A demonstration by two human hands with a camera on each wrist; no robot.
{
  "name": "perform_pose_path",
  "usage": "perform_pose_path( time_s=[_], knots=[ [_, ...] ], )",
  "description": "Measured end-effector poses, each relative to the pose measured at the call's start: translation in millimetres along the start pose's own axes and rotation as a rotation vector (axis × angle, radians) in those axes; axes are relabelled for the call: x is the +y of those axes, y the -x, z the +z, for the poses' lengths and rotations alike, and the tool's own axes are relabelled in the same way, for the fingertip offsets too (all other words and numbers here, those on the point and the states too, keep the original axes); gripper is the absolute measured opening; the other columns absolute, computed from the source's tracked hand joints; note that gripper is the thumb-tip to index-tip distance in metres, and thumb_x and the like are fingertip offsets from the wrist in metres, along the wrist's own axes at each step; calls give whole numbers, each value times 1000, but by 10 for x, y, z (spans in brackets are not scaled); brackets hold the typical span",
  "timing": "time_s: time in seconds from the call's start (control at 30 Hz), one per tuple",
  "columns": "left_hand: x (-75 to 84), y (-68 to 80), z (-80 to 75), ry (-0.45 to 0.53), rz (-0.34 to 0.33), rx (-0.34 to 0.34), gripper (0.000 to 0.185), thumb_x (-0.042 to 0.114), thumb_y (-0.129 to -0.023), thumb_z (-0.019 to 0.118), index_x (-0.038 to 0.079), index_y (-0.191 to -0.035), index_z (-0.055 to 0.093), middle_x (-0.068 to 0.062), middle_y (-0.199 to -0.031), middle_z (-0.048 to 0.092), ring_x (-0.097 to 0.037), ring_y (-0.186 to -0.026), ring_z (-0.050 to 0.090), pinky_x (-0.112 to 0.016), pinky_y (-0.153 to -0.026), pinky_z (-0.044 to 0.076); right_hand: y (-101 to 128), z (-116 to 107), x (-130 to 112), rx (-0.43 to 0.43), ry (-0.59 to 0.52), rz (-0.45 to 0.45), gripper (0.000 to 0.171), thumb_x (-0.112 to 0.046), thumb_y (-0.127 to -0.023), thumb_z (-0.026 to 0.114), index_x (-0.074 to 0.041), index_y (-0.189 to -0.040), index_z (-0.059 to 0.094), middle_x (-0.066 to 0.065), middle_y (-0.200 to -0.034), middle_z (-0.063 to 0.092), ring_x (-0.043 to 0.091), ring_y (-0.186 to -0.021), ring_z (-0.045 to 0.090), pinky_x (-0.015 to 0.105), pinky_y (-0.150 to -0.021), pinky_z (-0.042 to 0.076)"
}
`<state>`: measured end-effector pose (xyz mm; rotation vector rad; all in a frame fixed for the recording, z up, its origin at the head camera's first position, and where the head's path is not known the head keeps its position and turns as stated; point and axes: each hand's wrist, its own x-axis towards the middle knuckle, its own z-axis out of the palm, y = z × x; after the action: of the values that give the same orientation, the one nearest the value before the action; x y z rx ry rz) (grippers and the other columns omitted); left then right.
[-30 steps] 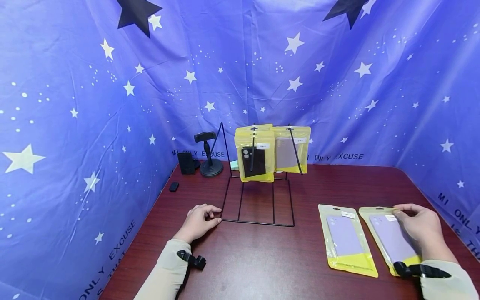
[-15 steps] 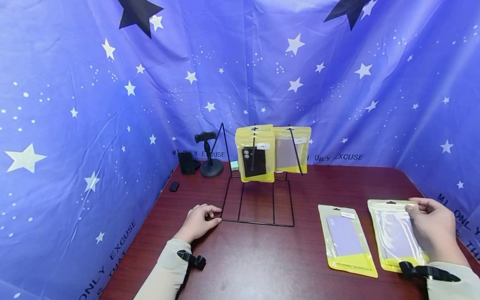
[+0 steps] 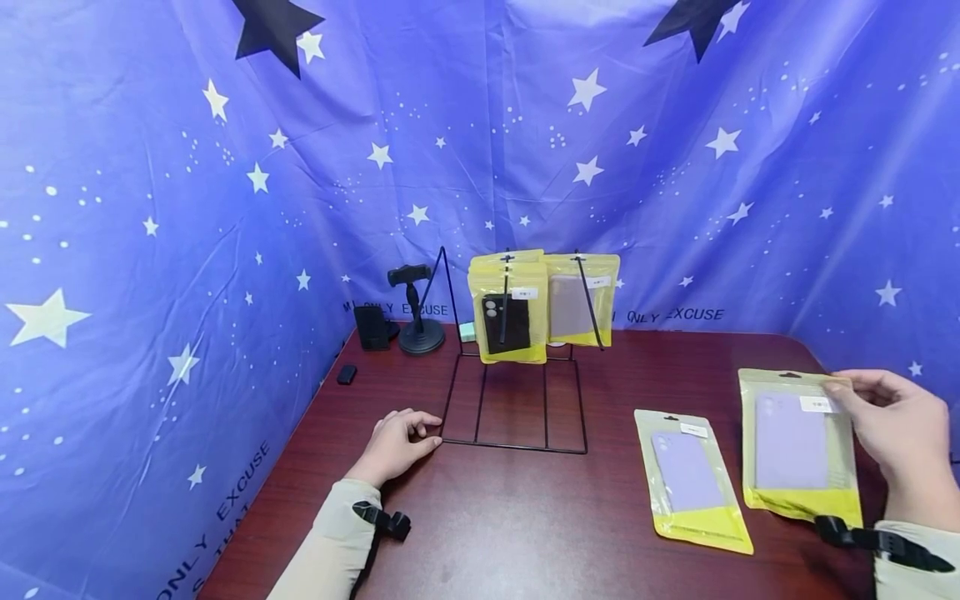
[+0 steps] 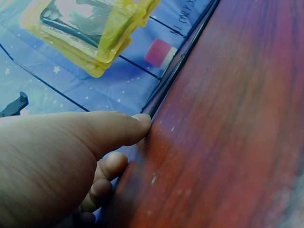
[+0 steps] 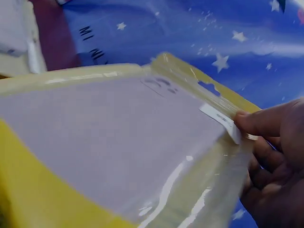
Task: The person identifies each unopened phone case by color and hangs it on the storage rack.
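My right hand (image 3: pixel 903 429) pinches the top right corner of a yellow-edged clear pouch (image 3: pixel 795 502) with a lilac phone case (image 3: pixel 791 446) inside. The pouch is lifted and tilted up; in the right wrist view the thumb (image 5: pixel 266 121) lies beside its white label (image 5: pixel 221 122). A second pouch with a lilac phone case (image 3: pixel 688 471) lies flat on the table to the left. My left hand (image 3: pixel 397 446) grips the front left corner of a black wire display rack (image 3: pixel 517 447), thumb on the wire in the left wrist view.
Pouches with a black phone case (image 3: pixel 508 325) and a pale lilac one (image 3: pixel 573 304) hang from the rack's hooks. Behind to the left stand a black phone stand (image 3: pixel 422 333) and a dark block-like stand (image 3: pixel 371 327). A small black object (image 3: pixel 347 374) lies near the table's left edge.
My right hand has raised the right-hand pouch off the table and moved it right and away from me, tilting its face upward. The left hand stays at the rack's corner.
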<state>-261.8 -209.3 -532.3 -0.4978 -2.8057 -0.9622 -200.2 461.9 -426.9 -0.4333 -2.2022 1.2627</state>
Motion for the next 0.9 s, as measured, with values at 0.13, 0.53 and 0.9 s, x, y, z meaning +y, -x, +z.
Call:
perform_pose_path(
  time_s=[0.13,0.53,0.9],
  knots=[
    [-14,-5,11,0,-5,-2,27,32,-89,86,30,-115,78,14,-84,57,-11,-85,50,-42,-90,34,-18,-39,-157,-41,65,-152,18,-11,-95,78,-27,-88,73,-35,-70,60,-11,-62,54,11,-54,41],
    [-45,-13,22,5,4,10,26,31,-89,86,31,-114,79,14,-84,57,-11,-83,51,-43,-90,34,-100,-7,-551,-30,146,-253,16,-16,-95,77,-29,-93,68,-41,-70,54,-14,-64,50,12,-56,37],
    [-48,-16,27,5,13,18,26,32,-88,86,31,-113,79,14,-84,58,-11,-84,51,-43,-90,35,-37,96,-809,-43,14,-236,22,-12,-93,79,-35,-94,77,-34,-69,63,-12,-60,56,12,-51,39]
  ],
)
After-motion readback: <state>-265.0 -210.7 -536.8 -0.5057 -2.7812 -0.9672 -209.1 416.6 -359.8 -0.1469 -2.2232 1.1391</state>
